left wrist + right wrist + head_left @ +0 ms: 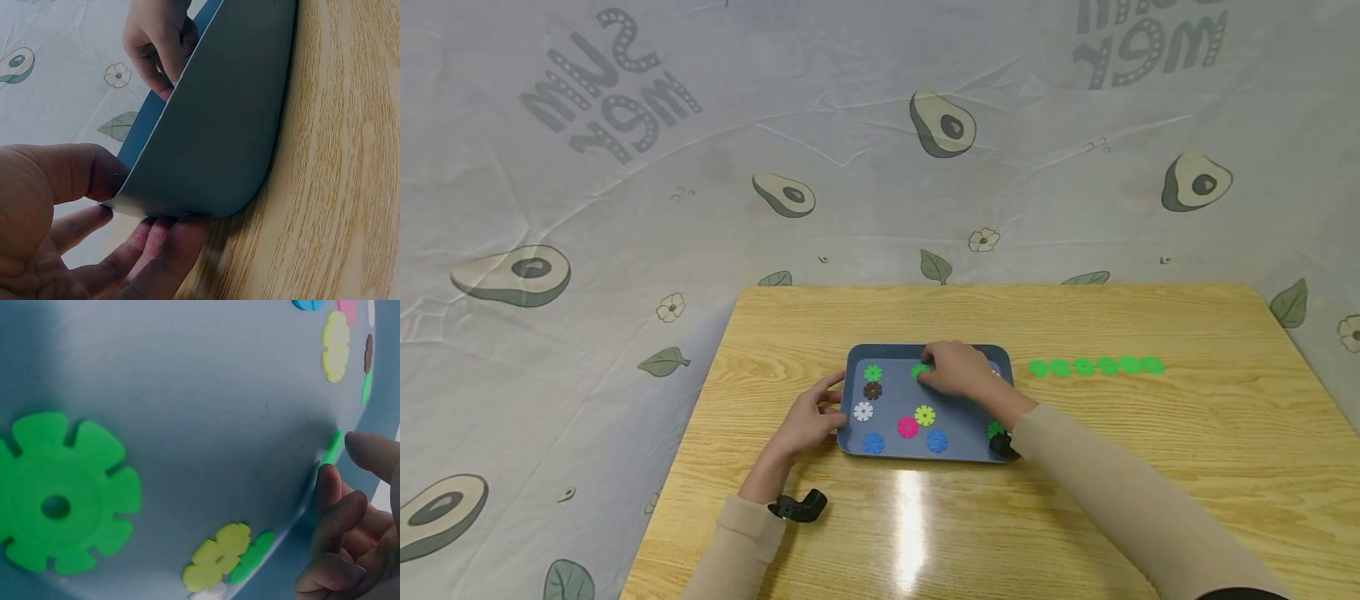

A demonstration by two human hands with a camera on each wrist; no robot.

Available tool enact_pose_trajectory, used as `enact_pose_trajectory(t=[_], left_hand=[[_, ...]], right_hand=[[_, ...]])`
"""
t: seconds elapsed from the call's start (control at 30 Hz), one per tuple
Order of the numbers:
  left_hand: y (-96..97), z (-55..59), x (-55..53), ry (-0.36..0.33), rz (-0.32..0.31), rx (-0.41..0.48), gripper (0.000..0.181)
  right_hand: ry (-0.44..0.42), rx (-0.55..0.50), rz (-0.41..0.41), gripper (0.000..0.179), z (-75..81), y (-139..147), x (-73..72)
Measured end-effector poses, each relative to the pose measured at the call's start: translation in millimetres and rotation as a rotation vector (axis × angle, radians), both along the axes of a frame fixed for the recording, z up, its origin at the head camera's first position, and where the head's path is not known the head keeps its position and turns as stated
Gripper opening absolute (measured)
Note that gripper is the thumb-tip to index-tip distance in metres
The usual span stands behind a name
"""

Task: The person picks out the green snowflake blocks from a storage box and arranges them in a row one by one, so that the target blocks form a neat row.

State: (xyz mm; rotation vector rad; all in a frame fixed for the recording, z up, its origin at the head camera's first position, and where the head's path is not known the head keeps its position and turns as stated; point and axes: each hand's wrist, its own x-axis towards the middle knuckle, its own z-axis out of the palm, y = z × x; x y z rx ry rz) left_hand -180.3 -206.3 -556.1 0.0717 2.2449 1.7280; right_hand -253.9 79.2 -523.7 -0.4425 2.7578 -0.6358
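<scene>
A grey-blue tray [962,454] lies on the table with several notched plastic snowflake discs in it. At its left end my left hand [808,421] grips the wall, with the thumb over the rim and the fingers against the outside, as the left wrist view shows. Over the tray's far side, my right hand [958,369] pinches a green snowflake disc [331,448] by its edges between thumb and finger. The disc is low, close to the tray floor. Nearest the right wrist camera is another green disc [94,487]. The right forearm hides part of the tray's right side.
Right of the tray, several green discs [1084,367] form a row on the wooden table [1187,458]. Within the tray are blue [873,443], pink [907,427], yellow [925,415], white [862,411] and brown [872,390] discs. A patterned cloth [850,233] hangs behind.
</scene>
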Motion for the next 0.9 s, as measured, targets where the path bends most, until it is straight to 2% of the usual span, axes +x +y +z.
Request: enact_pose_trajectory(t=[0.47, 0.9], left_hand=[[-0.1, 10.8, -3.3, -0.039, 0.001, 0.023, 0.079], [-0.9, 18.2, -3.3, -0.053, 0.001, 0.014, 0.08]], right_hand=[[-0.031, 0.029, -0.003, 0.032, 1.3, -1.4, -3.1], [-0.065, -0.015, 0.02, 0.023, 10.9, -2.1, -0.8]])
